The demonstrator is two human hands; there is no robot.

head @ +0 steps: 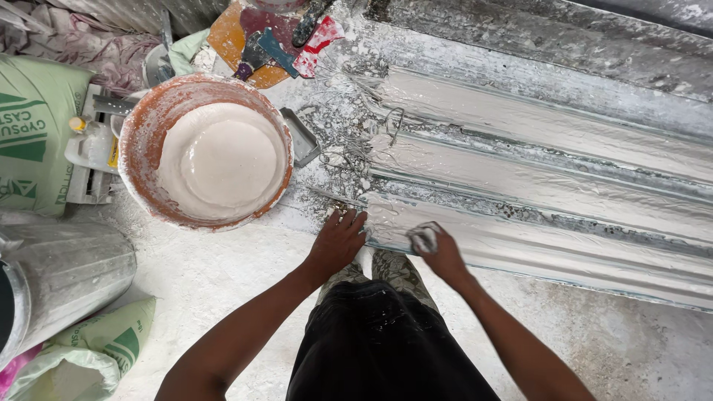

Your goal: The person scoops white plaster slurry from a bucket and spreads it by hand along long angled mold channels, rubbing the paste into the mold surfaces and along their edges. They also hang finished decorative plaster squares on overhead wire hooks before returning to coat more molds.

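Plaster-dusted floor: right hand [443, 252] fingers clutch a white wad [423, 238] on the mould [535, 245]; left hand [338, 241] fingers press flat.

- The left hand [338, 241] rests flat, fingers spread, on the near end of a long white plaster moulding [535, 193].
- The right hand [440, 251] grips a small plaster-smeared wad [423, 238] (what it is made of is unclear) against the moulding's near strip.
- A tub [205, 152] of wet plaster stands left; green sacks [33, 134] lie farther left.
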